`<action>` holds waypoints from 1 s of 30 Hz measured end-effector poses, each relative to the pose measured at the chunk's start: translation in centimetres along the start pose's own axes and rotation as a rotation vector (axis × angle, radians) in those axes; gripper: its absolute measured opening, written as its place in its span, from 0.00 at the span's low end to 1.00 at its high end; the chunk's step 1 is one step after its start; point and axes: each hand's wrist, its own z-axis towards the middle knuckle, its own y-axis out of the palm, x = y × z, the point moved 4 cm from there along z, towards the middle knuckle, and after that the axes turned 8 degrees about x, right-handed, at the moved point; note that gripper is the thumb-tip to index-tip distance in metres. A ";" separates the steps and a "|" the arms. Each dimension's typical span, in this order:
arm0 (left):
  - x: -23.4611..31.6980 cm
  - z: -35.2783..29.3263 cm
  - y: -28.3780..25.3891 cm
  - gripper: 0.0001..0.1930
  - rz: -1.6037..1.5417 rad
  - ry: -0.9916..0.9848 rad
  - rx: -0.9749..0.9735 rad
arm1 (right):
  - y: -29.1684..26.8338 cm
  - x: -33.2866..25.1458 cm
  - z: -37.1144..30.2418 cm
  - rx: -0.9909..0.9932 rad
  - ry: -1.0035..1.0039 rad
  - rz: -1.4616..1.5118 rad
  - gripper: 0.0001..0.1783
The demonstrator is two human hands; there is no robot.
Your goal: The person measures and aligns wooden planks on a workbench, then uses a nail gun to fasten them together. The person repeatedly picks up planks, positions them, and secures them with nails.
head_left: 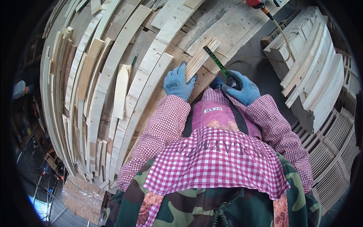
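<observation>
My left hand (177, 82), in a blue work glove, holds the near end of a short bundle of thin wooden strips (202, 59) on the bench. Its fingers lie along the left side and the thumb at the right. In my right hand (245, 89), also gloved in blue, is a dark tape measure (235, 81), the fingers wrapped round its case. A green blade (215, 59) sticks out of the case up and to the left, its tip over or beside the strips; whether it touches them I cannot tell.
Long pale boards (132, 90) with several loose offcuts cover the workbench (242, 28) to the left. A red-and-black air tool (256, 4) with a hose (281, 34) sits at the far right. Stacked boards (314, 72) and slatted wooden panels (329, 147) stand on the right.
</observation>
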 end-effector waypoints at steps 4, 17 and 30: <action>-0.2 -0.2 0.1 0.34 -0.029 -0.002 0.036 | -0.3 -1.0 -0.2 -0.022 0.001 -0.043 0.42; 2.9 2.8 -1.7 0.37 0.183 -0.104 -0.272 | -0.2 -1.5 -0.3 -0.036 0.022 -0.133 0.42; 3.0 3.0 0.5 0.35 -0.044 -0.040 -0.050 | -0.4 -1.8 -0.5 0.002 0.023 -0.078 0.41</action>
